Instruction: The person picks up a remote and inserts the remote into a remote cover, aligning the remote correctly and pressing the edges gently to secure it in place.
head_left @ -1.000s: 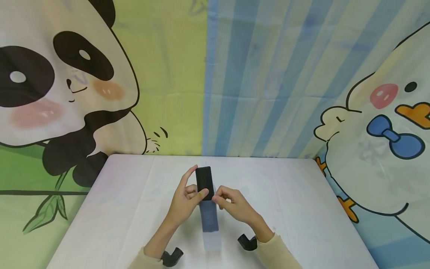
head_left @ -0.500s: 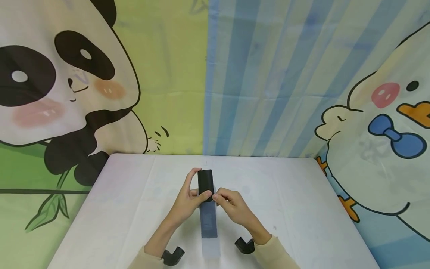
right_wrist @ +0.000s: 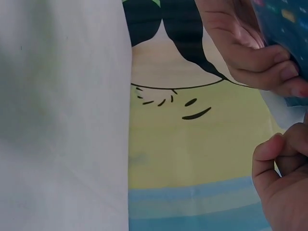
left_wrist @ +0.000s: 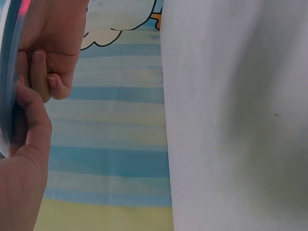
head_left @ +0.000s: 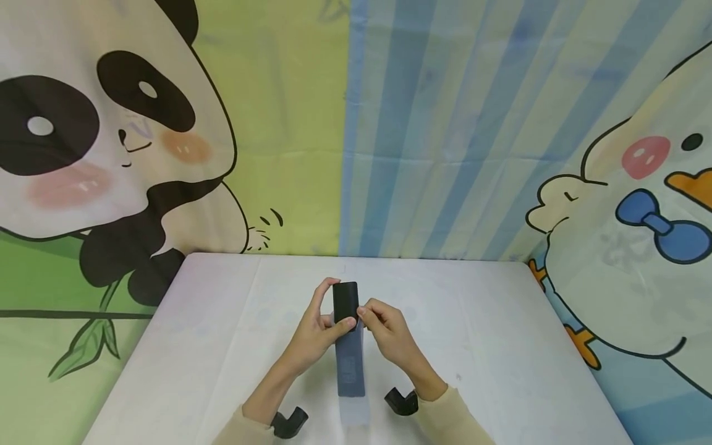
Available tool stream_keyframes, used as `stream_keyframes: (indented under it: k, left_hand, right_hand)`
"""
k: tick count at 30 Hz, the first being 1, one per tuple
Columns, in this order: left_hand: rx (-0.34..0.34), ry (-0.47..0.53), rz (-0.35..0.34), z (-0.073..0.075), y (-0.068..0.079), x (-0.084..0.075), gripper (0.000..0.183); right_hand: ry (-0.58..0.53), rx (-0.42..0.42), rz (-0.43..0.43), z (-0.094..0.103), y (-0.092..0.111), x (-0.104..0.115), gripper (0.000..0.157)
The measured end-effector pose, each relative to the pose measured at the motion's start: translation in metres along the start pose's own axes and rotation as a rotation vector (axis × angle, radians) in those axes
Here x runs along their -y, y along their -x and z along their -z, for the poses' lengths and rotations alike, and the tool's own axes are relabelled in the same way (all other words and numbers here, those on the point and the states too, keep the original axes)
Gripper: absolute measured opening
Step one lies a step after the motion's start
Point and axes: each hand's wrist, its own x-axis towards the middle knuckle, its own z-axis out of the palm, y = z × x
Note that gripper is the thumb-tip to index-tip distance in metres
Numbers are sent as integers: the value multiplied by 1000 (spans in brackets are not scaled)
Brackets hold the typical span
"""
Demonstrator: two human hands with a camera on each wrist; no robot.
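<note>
In the head view my left hand (head_left: 317, 340) holds a slim black slab (head_left: 346, 301), thumb across its front and index finger at its top edge. Lower down, a bluish see-through film section (head_left: 350, 364) continues from the black part, and a paler clear strip (head_left: 354, 411) hangs below that. My right hand (head_left: 392, 334) pinches with thumb and forefinger at the slab's right edge, where a film edge shows. The right wrist view shows a dark blue face with coloured specks (head_left: 346, 290) partly hidden by the left fingers (right_wrist: 269, 67), with clear film (right_wrist: 284, 108) under it.
A white table (head_left: 222, 346) lies beneath the hands. Black curved wrist pieces (head_left: 290, 423) sit by both cuffs. Behind the table hangs a cartoon backdrop (head_left: 289, 123) with a panda and a white bird.
The right fingertips have moved up along the slab's right edge. The bluish section now shows longer below the left thumb. Both hands keep their hold and sit slightly further right in view.
</note>
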Motion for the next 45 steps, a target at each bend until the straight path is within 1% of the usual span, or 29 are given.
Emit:
stream_keyframes:
  k: [4,8,10,12,15,17,19,20,22,25,27,29,31,32,35,38,40,42,45]
  left_hand:
    - [-13,-22,8,1,3,1,74]
    - [-59,-56,-4,4,6,2,76]
    - [-88,-87,-12,5,7,1,77]
    - [-111,-131,-17,5,8,1,80]
    - [-127,-195,-28,2,9,3,83]
    - [-121,-232,-36,-2,9,6,86]
    - [-102,-254,-35,-7,8,8,89]
    - [-91,-262,-34,-9,8,8,91]
    - [-69,-268,-24,-13,8,10,94]
    - [-53,-228,0,-15,9,14,94]
    - [-70,-210,9,-13,11,17,83]
    - [-89,-206,15,-10,13,20,57]
    - [-95,-245,0,-6,15,22,28]
    - [-87,-266,-12,-4,17,23,20]
    - [-5,-294,-67,1,18,26,28]
    - [85,-256,-128,2,17,25,29]
    - [124,-211,-162,2,16,23,29]
    - [142,-178,-182,1,16,21,30]
    - [135,-160,-214,-2,17,19,31]
  right_hand:
    - [0,32,0,-1,3,-7,25]
    - [10,50,-3,-5,6,-11,24]
    - [37,55,-5,-5,5,-7,23]
    - [66,42,-16,-4,4,-6,19]
    - [66,-3,-44,-1,2,-7,5]
    - [46,-34,-58,1,1,-8,21]
    - [22,-36,-66,2,-1,-10,38]
    - [21,-29,-64,3,-1,-10,43]
    - [9,-8,-50,3,-2,-11,48]
    - [-13,7,-6,3,-2,-12,44]
    - [-26,-5,21,3,-3,-12,40]
    - [-34,-26,42,4,-4,-12,37]
    - [-42,-41,51,5,-5,-15,36]
    - [-45,-47,49,5,-5,-19,36]
    - [-59,-50,41,8,-6,-29,38]
    - [-85,-37,14,10,-6,-36,39]
    - [-98,-15,2,12,-7,-35,38]
    - [-117,9,-10,15,-8,-33,37]
    - [-137,66,-8,19,-11,-28,36]
